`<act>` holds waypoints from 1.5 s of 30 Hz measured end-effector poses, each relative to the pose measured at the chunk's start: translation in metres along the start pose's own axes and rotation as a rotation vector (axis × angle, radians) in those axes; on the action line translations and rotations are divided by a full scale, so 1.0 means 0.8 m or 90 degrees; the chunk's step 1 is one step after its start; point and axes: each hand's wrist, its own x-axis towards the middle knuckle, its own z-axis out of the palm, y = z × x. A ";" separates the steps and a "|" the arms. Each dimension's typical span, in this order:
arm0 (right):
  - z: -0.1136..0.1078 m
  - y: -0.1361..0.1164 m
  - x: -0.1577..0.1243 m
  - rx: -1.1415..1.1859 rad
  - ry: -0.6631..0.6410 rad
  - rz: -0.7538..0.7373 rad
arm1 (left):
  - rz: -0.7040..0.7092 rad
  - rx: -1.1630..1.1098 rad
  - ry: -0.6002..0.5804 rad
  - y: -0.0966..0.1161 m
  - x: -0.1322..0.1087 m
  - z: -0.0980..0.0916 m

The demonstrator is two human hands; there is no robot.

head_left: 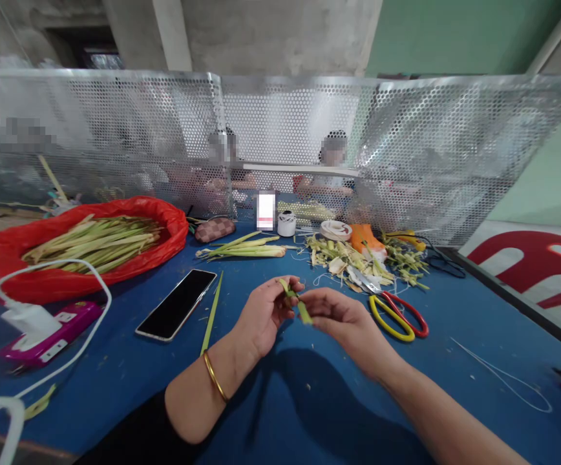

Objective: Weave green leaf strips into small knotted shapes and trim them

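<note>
Between my two hands, above the blue table, is a short folded strip of green leaf. My left hand pinches its upper end, fingers curled round it. From the other side my right hand grips the lower end between thumb and forefinger. To the right of my right hand lie scissors with one yellow and one red handle loop. A single long leaf strip rests on the table left of my left wrist. Beyond my hands lies a small bundle of pale green leaf stalks.
A red plastic-lined basket of leaf strips stands left, near a black phone and a purple power strip with a white cable. Leaf scraps, tape and thread lie right. A perforated metal screen crosses behind; people sit beyond it.
</note>
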 end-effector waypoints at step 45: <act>-0.009 0.025 0.008 -0.434 0.168 -0.091 | -0.120 0.210 -0.153 -0.012 -0.016 0.009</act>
